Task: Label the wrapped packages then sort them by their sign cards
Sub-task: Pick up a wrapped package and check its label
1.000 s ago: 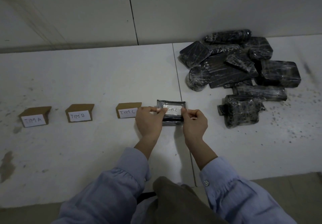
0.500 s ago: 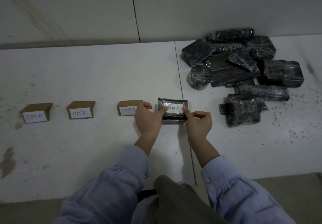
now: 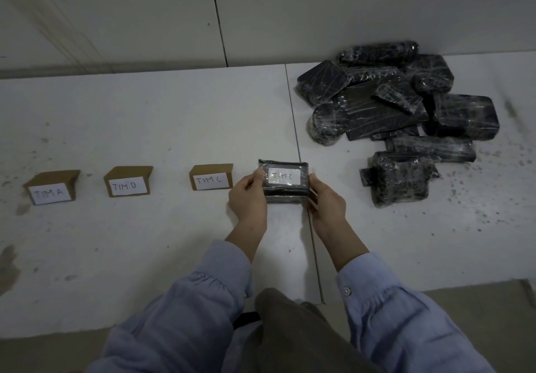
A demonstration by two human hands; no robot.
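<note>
A small black wrapped package [image 3: 285, 191] with a white label reading "TIM C" is held between both hands just right of the "TIM C" sign card [image 3: 211, 177]. My left hand [image 3: 248, 200] grips its left end and my right hand [image 3: 326, 204] grips its right end. Two more cardboard sign cards stand in a row to the left: "TIM B" [image 3: 129, 181] and "TIM A" [image 3: 52, 187]. A pile of several unlabelled black wrapped packages [image 3: 400, 105] lies at the back right.
The white table surface [image 3: 145, 242] has a seam running front to back under the held package. A wall rises behind the table. Dark specks dot the right part of the surface. One wrapped package [image 3: 400, 179] lies apart at the pile's near edge.
My thumbs have come off the label and both hands now hold the package by its ends. The label is fully uncovered.
</note>
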